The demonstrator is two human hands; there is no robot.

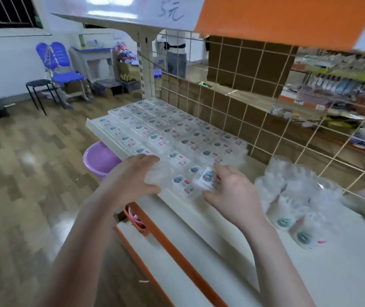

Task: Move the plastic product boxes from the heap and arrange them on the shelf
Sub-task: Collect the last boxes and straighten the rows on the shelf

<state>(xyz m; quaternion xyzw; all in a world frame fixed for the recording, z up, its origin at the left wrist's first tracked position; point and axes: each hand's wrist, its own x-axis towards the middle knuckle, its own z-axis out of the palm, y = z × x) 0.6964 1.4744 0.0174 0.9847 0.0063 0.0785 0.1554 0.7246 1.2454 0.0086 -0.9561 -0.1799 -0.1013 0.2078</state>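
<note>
Both forearms reach in from bottom of frame toward the shelf [210, 218], white w/ orange front edge. Left hand [132, 176] has fingers curled round a clear plastic box [156, 176] at the near end of the rows, thumb under it. Right hand [230, 189] pinches another box [207, 179], tilted, label w/ round cartoon sticker facing up, fingers on its right edge, thumb at its near corner. Hands sit close together, not touching.

Just right of the right hand: heap [296, 196] of same boxes in crumpled clear plastic wrap, lying on shelf, a couple w/ stickers showing at the near side.

Beyond the hands: arranged boxes [166, 129] laid flat in tidy rows, filling the shelf's left part back to the wire grid panel [254, 89].

Purple bucket [99, 160] on floor under shelf's left edge. Farther back left: black stool [38, 89], blue chair [59, 67]. Overhead a white sign [170, 12] w/ handwritten price.
</note>
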